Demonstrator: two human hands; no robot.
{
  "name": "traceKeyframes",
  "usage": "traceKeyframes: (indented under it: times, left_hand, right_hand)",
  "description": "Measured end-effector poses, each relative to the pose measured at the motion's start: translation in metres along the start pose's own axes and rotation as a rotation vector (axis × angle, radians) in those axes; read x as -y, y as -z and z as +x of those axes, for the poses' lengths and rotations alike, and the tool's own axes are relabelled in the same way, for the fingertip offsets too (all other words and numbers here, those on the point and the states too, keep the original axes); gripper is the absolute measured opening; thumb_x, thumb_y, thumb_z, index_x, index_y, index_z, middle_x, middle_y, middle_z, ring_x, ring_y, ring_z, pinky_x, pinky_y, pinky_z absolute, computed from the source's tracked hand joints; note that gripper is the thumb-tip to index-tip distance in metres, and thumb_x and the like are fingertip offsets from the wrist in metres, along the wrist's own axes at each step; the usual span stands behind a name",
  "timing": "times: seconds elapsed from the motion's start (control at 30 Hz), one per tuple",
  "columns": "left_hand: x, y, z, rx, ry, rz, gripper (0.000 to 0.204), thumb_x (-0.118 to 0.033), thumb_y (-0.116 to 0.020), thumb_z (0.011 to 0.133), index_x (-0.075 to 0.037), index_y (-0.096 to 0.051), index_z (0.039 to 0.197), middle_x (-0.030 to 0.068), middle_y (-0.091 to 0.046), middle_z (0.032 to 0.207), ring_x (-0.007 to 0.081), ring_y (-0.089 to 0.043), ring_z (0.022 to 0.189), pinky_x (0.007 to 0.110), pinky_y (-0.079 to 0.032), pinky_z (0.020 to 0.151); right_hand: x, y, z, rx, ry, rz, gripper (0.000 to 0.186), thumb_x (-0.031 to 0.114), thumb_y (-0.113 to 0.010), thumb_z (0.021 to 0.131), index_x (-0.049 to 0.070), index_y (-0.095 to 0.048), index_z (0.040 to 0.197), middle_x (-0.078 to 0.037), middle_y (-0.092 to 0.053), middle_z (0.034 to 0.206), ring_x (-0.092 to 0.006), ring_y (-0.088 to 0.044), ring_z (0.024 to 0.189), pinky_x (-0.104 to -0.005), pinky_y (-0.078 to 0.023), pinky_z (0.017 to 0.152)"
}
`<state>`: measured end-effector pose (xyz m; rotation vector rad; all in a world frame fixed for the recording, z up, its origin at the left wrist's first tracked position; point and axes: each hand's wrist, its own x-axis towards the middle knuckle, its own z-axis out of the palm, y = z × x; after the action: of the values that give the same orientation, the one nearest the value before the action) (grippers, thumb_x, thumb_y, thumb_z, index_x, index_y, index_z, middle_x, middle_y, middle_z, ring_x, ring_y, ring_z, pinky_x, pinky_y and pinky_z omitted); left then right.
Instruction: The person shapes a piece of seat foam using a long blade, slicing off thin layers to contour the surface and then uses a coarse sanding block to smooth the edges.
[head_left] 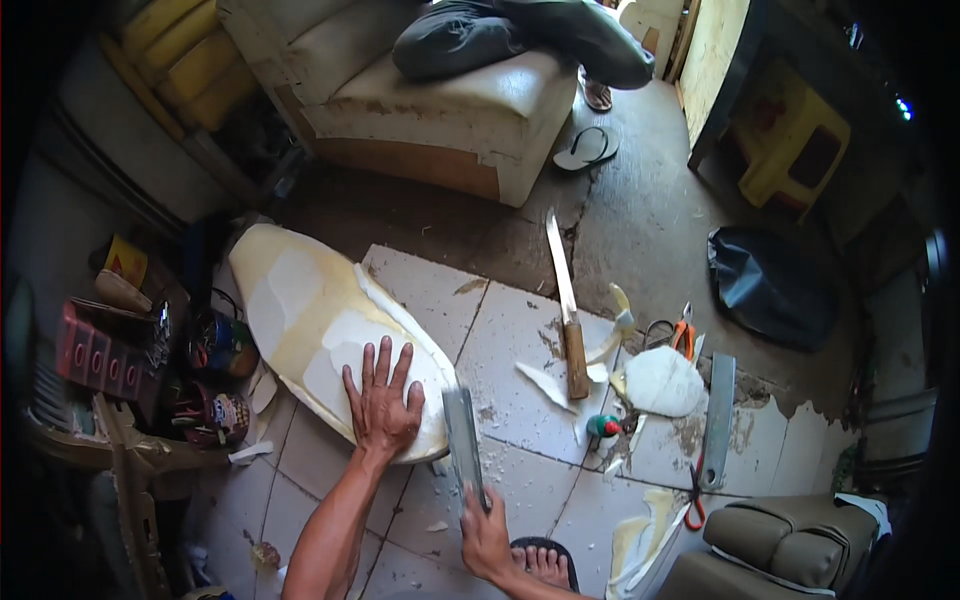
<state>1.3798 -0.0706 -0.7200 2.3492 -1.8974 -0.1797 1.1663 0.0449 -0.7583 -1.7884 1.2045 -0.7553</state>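
My left hand point(385, 405) lies with fingers spread on the near end of a long foam pad point(285, 290), cream-yellow with white patches, resting on the tiled floor. My right hand point(485, 530) grips the lower end of a long, blurred flat metal tool point(462, 435), held upright along the pad's right edge. To the right lie a wooden-handled long knife point(565, 310), a small green bottle with a red cap point(605, 426), a white foam piece point(662, 382), orange-handled pliers point(684, 330), a flat metal bar point(717, 420) and red-handled scissors point(695, 500).
A worn sofa point(430, 130) with a person's legs point(510, 45) is ahead, near a flip-flop point(585, 150). Clutter with a pink plastic box point(100, 350) lines the left. Dark sheeting point(770, 290), a yellow stool point(790, 140) and a grey padded seat point(790, 545) are right.
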Motion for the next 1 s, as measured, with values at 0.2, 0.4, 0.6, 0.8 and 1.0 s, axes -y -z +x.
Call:
traceKeyframes:
  times: [0.2, 0.4, 0.6, 0.8, 1.0]
  left_hand:
    - [0.001, -0.014, 0.009, -0.058, -0.043, 0.010, 0.064, -0.036, -0.054, 0.098, -0.022, -0.045, 0.159, 0.0117, -0.030, 0.171, 0.0352, -0.022, 0.159, 0.065, -0.007, 0.126]
    - [-0.004, -0.012, 0.012, -0.066, -0.045, -0.035, 0.065, -0.038, -0.053, 0.098, -0.022, -0.044, 0.160, 0.0119, -0.029, 0.171, 0.0361, -0.021, 0.159, 0.066, -0.006, 0.125]
    - [0.009, -0.008, 0.007, -0.033, -0.003, -0.007, 0.065, -0.040, -0.054, 0.097, -0.023, -0.045, 0.160, 0.0122, -0.029, 0.171, 0.0360, -0.021, 0.159, 0.066, -0.005, 0.125]
    - [0.001, -0.017, 0.011, -0.055, -0.043, -0.020, 0.065, -0.039, -0.052, 0.099, -0.025, -0.041, 0.161, 0.0101, -0.029, 0.172, 0.0352, -0.020, 0.159, 0.066, -0.005, 0.125]
    - [-0.008, -0.009, 0.017, -0.046, -0.006, 0.006, 0.065, -0.040, -0.052, 0.098, -0.022, -0.043, 0.160, 0.0126, -0.030, 0.171, 0.0359, -0.020, 0.159, 0.067, -0.004, 0.125]
  right_hand:
    - [-0.013, -0.006, 0.068, 0.022, -0.090, 0.011, 0.051, 0.020, -0.040, 0.109, 0.002, -0.046, 0.155, -0.038, -0.044, 0.147, -0.0549, -0.044, 0.133, -0.0570, -0.033, 0.115]
    - [-0.010, 0.012, 0.133, 0.111, -0.292, 0.308, 0.053, 0.023, -0.039, 0.109, -0.003, -0.044, 0.155, -0.033, -0.042, 0.155, -0.0491, -0.037, 0.146, -0.0527, -0.023, 0.124]
    - [0.000, -0.006, 0.008, -0.003, -0.022, 0.157, 0.052, 0.019, -0.038, 0.110, -0.005, -0.041, 0.155, -0.034, -0.047, 0.151, -0.0505, -0.038, 0.144, -0.0534, -0.026, 0.123]
    - [-0.004, 0.002, 0.118, -0.050, -0.155, 0.186, 0.052, 0.026, -0.043, 0.109, -0.009, -0.046, 0.147, -0.036, -0.052, 0.136, -0.0506, -0.048, 0.128, -0.0515, -0.037, 0.113]
    - [-0.040, -0.016, 0.062, -0.003, 0.027, -0.170, 0.053, 0.023, -0.038, 0.110, -0.008, -0.044, 0.152, -0.036, -0.042, 0.152, -0.0504, -0.040, 0.142, -0.0507, -0.028, 0.122]
